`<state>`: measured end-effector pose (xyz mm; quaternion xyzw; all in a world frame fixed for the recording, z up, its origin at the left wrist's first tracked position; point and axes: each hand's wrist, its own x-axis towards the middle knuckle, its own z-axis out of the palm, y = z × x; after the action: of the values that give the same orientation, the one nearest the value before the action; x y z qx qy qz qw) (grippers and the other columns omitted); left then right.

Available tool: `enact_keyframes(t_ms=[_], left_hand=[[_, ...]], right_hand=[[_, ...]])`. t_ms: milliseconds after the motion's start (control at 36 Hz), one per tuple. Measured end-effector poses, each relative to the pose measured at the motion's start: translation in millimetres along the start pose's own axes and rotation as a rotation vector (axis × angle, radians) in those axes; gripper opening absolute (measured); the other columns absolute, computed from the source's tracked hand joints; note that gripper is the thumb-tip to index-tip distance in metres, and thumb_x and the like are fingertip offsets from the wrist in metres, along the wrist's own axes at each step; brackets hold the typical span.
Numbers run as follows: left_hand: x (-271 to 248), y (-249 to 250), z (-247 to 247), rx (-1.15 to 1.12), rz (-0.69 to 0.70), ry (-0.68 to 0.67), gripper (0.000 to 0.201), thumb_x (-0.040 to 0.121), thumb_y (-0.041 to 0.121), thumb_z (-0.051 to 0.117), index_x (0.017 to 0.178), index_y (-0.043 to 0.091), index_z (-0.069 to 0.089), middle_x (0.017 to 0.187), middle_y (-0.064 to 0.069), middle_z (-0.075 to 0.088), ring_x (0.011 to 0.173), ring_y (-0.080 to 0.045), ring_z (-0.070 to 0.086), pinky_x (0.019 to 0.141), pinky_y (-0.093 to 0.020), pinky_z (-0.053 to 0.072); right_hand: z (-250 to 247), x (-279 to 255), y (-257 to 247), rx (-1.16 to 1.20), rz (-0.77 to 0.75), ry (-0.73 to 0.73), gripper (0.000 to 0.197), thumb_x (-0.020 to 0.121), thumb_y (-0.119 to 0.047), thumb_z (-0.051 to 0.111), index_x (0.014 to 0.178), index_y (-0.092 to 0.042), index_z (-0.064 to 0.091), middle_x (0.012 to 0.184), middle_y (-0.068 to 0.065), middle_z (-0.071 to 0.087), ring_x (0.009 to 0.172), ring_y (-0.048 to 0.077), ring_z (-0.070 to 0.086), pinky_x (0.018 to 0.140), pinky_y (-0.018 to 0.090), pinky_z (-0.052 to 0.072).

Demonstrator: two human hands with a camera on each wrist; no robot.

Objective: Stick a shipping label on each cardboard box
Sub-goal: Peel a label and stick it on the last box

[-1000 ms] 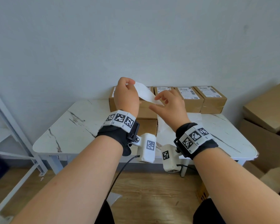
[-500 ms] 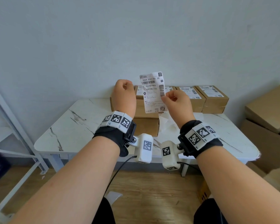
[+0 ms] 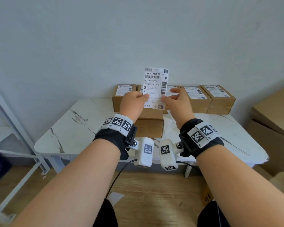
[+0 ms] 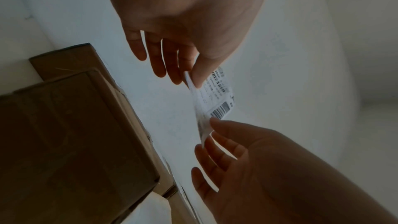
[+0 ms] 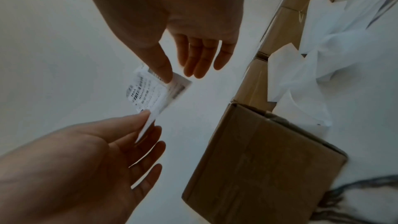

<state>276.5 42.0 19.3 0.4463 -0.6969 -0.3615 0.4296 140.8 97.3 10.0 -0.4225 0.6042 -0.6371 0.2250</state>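
I hold a white printed shipping label (image 3: 156,84) upright in the air above the table. My left hand (image 3: 145,96) pinches its left edge and my right hand (image 3: 165,98) pinches its right edge between thumb and fingers. The left wrist view shows the label (image 4: 215,101) between both thumbs, and so does the right wrist view of the label (image 5: 148,94). Below the hands a plain brown cardboard box (image 3: 150,123) stands on the marble table (image 3: 69,128) with no label on the part of its top that shows. Behind it, labelled boxes (image 3: 220,102) stand in a row against the wall.
Crumpled white backing papers (image 3: 170,123) lie right of the plain box. Large cardboard cartons (image 3: 274,112) are stacked at the right, beside the table's end. A grey metal rack (image 3: 15,128) stands to the left. The wall rises directly behind the box row.
A second ago both hands worked a white sheet. Then the right hand held the printed label alone; now the left hand pinches its left edge too, and the label faces me.
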Motion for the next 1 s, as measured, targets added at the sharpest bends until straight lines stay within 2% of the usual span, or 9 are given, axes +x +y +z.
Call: enact_keyframes(t_ms=[56,194,333,389,472,556,639,806,1000], left_hand=[[3,-4,-1,0.005,-0.014,0.013,0.035,0.092,0.030,0.059,0.083,-0.002,0.068,0.083,-0.013,0.066,0.072,-0.022,0.055,0.071,-0.034,0.047],[8,-14,-5,0.027,-0.075,-0.001,0.023,0.090,0.032,0.062,0.070,0.022,0.067,0.086,-0.003,0.073,0.078,-0.020,0.064,0.086,-0.042,0.052],[12,-25,-9,0.071,-0.107,-0.028,0.025,0.083,0.037,0.067,0.080,0.013,0.074,0.090,-0.004,0.074,0.090,-0.022,0.068,0.093,-0.046,0.049],[13,-29,-10,0.084,-0.122,-0.044,0.032,0.077,0.042,0.069,0.080,0.011,0.075,0.088,-0.004,0.075,0.089,-0.023,0.068,0.093,-0.046,0.048],[16,-33,-9,0.094,-0.150,-0.059,0.035,0.077,0.041,0.071,0.082,0.007,0.075,0.089,-0.007,0.074,0.089,-0.024,0.068,0.092,-0.047,0.050],[19,-36,-8,0.100,-0.169,-0.076,0.033,0.079,0.038,0.073,0.084,0.006,0.075,0.091,-0.009,0.074,0.090,-0.025,0.068,0.091,-0.045,0.052],[21,-39,-7,0.112,-0.174,-0.087,0.040,0.080,0.036,0.073,0.092,-0.002,0.073,0.095,-0.014,0.073,0.093,-0.028,0.068,0.089,-0.043,0.053],[23,-42,-3,0.205,-0.131,-0.124,0.040,0.081,0.038,0.072,0.092,-0.001,0.073,0.093,-0.013,0.072,0.090,-0.028,0.067,0.082,-0.039,0.053],[24,-47,1,0.265,-0.099,-0.095,0.040,0.077,0.043,0.074,0.085,0.004,0.074,0.086,-0.009,0.072,0.083,-0.025,0.067,0.084,-0.046,0.054]], right_hand=[[1,2,3,-0.034,0.009,0.014,0.028,0.091,-0.018,0.063,0.117,-0.015,0.051,0.093,-0.002,0.057,0.081,0.008,0.059,0.062,0.016,0.043],[2,3,9,-0.138,0.013,-0.067,0.015,0.089,-0.022,0.066,0.085,-0.008,0.066,0.083,-0.001,0.067,0.072,0.009,0.058,0.068,0.022,0.045],[9,8,15,-0.188,0.045,-0.069,0.013,0.086,-0.013,0.068,0.083,-0.001,0.067,0.095,0.013,0.072,0.091,0.026,0.068,0.084,0.034,0.056],[11,9,17,-0.192,0.062,-0.071,0.010,0.086,-0.011,0.065,0.081,-0.003,0.064,0.093,0.015,0.072,0.081,0.024,0.067,0.074,0.026,0.056],[13,10,20,-0.214,0.075,-0.067,0.008,0.087,-0.011,0.062,0.080,-0.009,0.060,0.073,0.010,0.059,0.057,0.012,0.049,0.054,0.019,0.043],[16,12,23,-0.253,0.087,-0.060,0.010,0.087,-0.014,0.062,0.079,-0.010,0.058,0.064,0.003,0.050,0.051,0.009,0.041,0.048,0.016,0.040],[17,13,26,-0.312,0.072,-0.060,0.011,0.088,-0.017,0.061,0.080,-0.009,0.059,0.075,0.006,0.058,0.053,0.007,0.046,0.040,0.009,0.037],[18,14,31,-0.334,0.060,-0.047,0.013,0.087,-0.017,0.064,0.079,-0.007,0.061,0.080,0.008,0.066,0.059,0.007,0.054,0.050,0.014,0.042],[20,14,38,-0.299,0.068,-0.052,0.020,0.087,-0.016,0.065,0.070,-0.010,0.056,0.076,0.003,0.066,0.066,0.011,0.060,0.059,0.020,0.050]])
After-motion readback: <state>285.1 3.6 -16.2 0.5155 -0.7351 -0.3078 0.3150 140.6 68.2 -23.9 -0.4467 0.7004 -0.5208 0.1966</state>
